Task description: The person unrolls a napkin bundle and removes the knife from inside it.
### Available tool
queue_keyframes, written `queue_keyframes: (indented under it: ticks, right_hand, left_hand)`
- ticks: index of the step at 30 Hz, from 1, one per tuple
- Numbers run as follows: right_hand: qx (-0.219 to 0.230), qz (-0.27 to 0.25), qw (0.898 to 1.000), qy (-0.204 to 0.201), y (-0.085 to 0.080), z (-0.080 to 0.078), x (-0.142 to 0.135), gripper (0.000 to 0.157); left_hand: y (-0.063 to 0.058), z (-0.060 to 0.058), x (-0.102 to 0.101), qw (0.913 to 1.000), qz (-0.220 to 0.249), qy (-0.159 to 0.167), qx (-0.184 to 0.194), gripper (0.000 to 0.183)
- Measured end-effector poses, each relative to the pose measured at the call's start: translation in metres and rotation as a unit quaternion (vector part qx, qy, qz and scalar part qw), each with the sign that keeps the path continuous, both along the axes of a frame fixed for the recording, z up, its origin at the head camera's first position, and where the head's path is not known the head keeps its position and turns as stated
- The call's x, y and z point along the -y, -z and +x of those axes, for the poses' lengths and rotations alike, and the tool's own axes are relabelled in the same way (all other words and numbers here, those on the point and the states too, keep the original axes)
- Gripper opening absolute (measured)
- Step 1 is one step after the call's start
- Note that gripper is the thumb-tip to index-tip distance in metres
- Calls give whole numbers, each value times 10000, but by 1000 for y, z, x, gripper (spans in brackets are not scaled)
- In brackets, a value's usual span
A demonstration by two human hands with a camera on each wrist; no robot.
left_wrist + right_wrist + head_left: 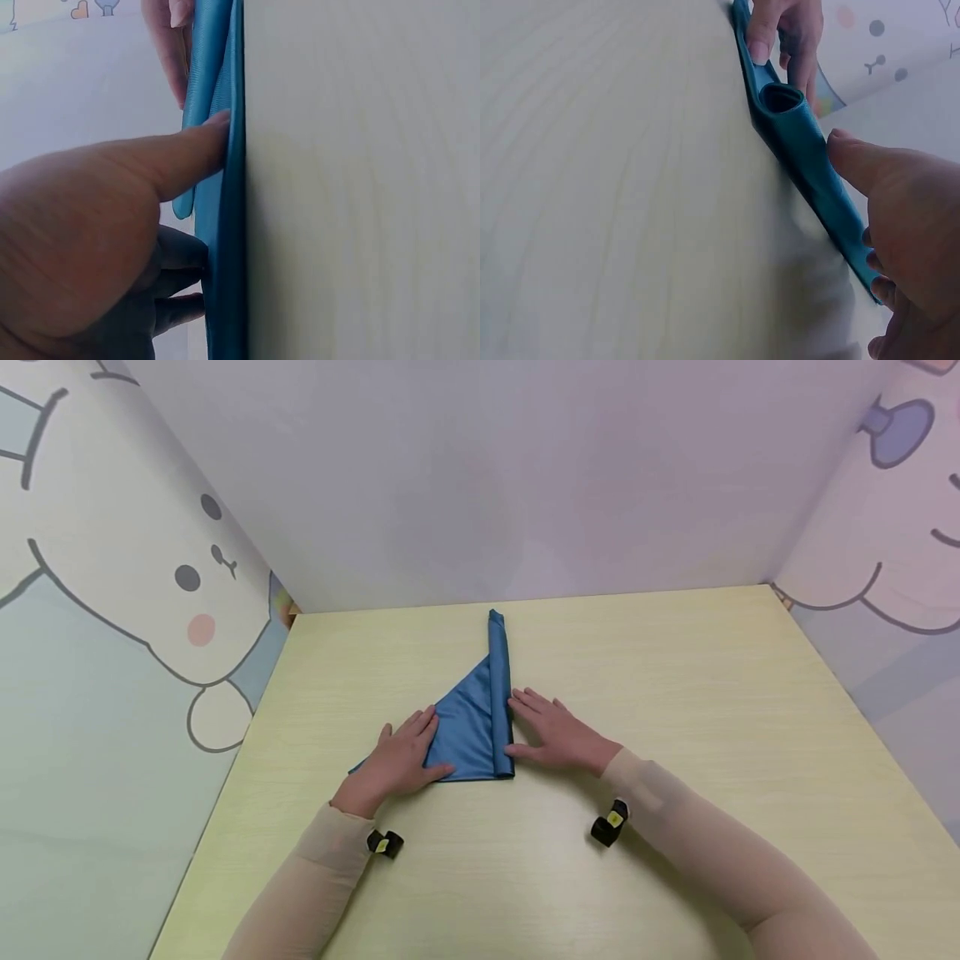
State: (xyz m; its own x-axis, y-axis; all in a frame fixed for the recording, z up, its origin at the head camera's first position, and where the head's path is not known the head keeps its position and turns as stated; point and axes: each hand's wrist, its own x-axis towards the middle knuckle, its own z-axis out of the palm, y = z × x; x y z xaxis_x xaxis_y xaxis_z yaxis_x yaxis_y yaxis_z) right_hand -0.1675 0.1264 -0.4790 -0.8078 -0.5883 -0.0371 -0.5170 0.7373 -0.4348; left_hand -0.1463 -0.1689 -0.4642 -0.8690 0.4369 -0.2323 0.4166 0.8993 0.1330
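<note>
A blue satiny cloth (467, 727) lies on the table, its right side rolled into a narrow tube (500, 693) and its left part a flat triangle. My left hand (397, 756) rests on the flat left part with fingers spread, the thumb near the front edge. At the tube's right side is my right hand (558, 731), its fingertips and thumb against the roll. In the right wrist view the open end of the rolled cloth (784, 97) shows as a hollow coil. The left wrist view has the left thumb (187, 154) pressing on the cloth's folded edge.
The pale wood-grain table (675, 693) extends on all sides of the cloth. A plain wall (480, 485) stands at its back edge, and walls with cartoon animals (202, 577) flank it. Each sleeve carries a small black wrist camera (609, 823).
</note>
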Motion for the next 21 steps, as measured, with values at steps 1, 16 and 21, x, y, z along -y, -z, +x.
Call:
queue_keyframes:
  ticks: [1,16,21]
  right_hand:
    - [-19,-6,10000,4,-1,0,1,87]
    - [-283,592,9971,-388,1,-17,42,93]
    - [-295,550,9976,-301,3,-18,37,93]
  left_hand:
    - [0,0,-1,10000,-11,-2,-26,92]
    - [4,3,-30,9998,-189,-92,-44,96]
    - [2,4,-30,9997,-195,-136,-31,97]
